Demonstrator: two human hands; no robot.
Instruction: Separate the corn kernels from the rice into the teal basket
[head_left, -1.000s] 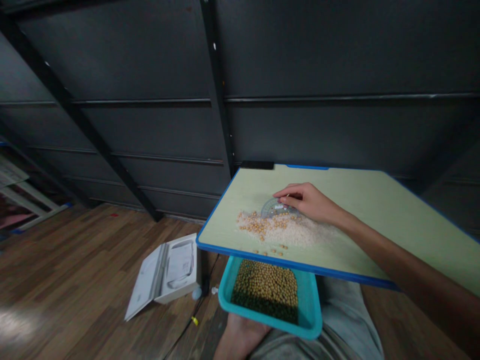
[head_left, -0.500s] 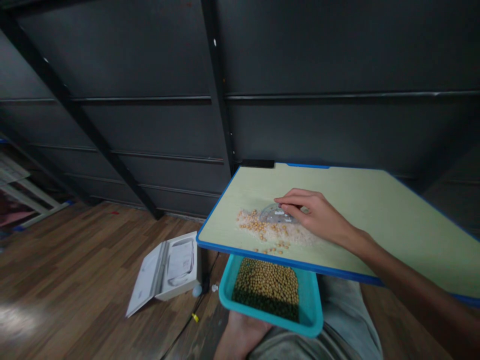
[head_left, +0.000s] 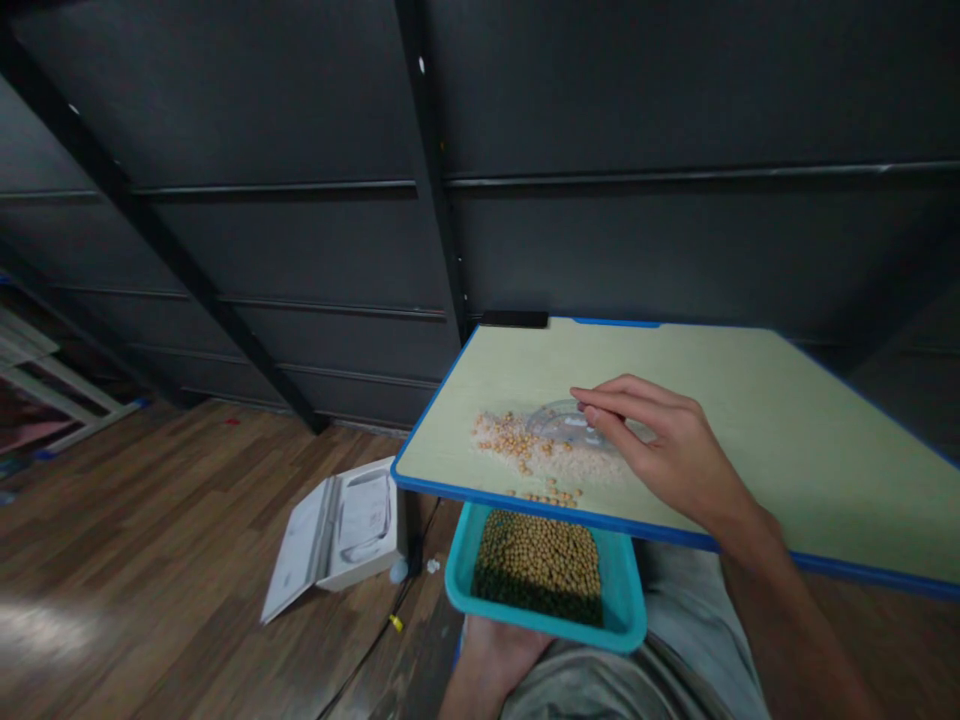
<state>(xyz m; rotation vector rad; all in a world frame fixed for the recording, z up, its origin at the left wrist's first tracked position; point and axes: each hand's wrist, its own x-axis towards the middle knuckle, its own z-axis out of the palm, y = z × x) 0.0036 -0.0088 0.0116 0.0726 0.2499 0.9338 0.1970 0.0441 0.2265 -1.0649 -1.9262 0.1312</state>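
Note:
My right hand (head_left: 671, 445) pinches a clear semicircular protractor (head_left: 559, 424) between thumb and fingers, just above the tabletop. Next to its edge lies a patch of white rice (head_left: 589, 464) with yellow soybeans (head_left: 517, 442) mixed in. Several loose soybeans (head_left: 555, 495) sit near the table's front edge. Under that edge, my left hand (head_left: 499, 655) supports a turquoise plastic basket (head_left: 628, 592) from below, its fingers mostly hidden. Inside the basket are many soybeans (head_left: 551, 545), with a dark green layer (head_left: 525, 592), perhaps smaller beans, on the near side.
The pale table (head_left: 712, 385) has a blue rim, with a black flat object (head_left: 514, 319) at its far edge. An open white box (head_left: 367, 515) and a cable (head_left: 367, 655) lie on the wooden floor (head_left: 187, 530). A dark panelled wall (head_left: 337, 250) stands behind.
My right hand has moved to the right with the protractor, off part of the rice. The basket has shifted slightly, still on my left hand. The camera view has tilted a little.

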